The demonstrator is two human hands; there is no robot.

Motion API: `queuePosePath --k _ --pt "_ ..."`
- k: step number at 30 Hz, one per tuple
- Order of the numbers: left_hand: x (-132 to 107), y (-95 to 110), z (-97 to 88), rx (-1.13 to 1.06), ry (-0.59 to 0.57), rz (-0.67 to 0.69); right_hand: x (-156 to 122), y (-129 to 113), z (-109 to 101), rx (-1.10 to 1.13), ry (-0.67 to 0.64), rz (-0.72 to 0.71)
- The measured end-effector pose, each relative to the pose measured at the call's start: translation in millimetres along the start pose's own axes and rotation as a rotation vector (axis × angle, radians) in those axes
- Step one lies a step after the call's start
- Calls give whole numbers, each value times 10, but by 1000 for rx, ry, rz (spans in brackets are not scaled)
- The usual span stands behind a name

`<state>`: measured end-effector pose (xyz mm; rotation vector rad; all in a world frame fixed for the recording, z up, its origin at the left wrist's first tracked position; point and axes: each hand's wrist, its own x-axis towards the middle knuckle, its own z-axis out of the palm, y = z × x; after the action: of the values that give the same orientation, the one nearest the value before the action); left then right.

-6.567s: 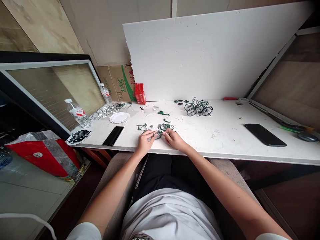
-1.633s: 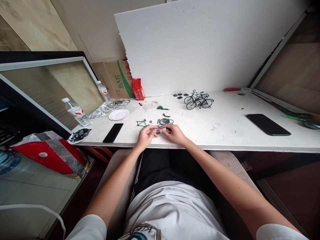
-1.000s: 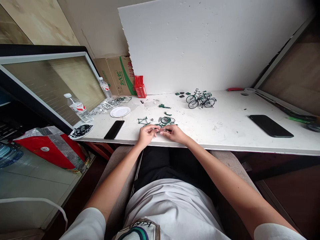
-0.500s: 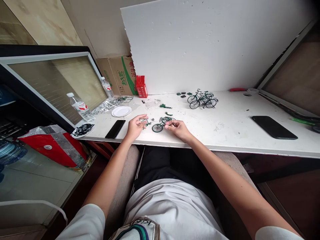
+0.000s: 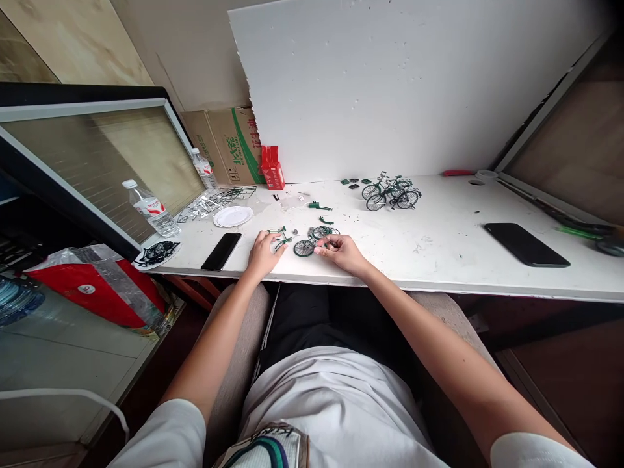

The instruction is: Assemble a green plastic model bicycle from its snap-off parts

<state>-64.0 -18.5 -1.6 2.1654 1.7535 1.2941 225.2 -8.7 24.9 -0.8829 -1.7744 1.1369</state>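
Note:
My left hand (image 5: 264,255) rests low by the table edge, thumb and fingers apart around the near side of a thin green toy bicycle frame (image 5: 281,238). Whether the fingertips touch it is hard to tell. My right hand (image 5: 341,252) is closed in a pinch at the right edge of a small spoked bicycle wheel (image 5: 304,249) with a dark tyre. Its fingertips partly cover the wheel's edge. Just behind it, more green wheel parts (image 5: 322,231) lie close together. Beyond them are a small curved green piece (image 5: 325,221) and a larger green part (image 5: 320,206).
Assembled toy bicycles (image 5: 391,194) stand at the back. Phones lie at left (image 5: 221,252) and right (image 5: 526,244). Left are a paper plate (image 5: 233,217), a plate of black parts (image 5: 158,253), water bottles (image 5: 152,209), and sprues (image 5: 214,203). A red box (image 5: 273,170) stands behind.
My left hand has lowered toward the table and its fingers have spread around the green frame, which now shows more fully. My right hand stays nearly in place at the wheel. The view shifted slightly.

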Motion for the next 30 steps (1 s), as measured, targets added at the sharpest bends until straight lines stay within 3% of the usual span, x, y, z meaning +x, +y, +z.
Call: queuePosePath --k 5,13,24,30 --pt "4 -39 19 -42 -36 -32 -7 -8 8 -17 3 -5" --pt "3 -36 24 -240 35 -120 -11 -50 -2 -12 1 -9" --pt "-159 515 172 -606 -97 -137 17 25 4 -1 4 -20" --pt "-189 675 212 -758 -185 -196 17 17 1 7 11 -36"
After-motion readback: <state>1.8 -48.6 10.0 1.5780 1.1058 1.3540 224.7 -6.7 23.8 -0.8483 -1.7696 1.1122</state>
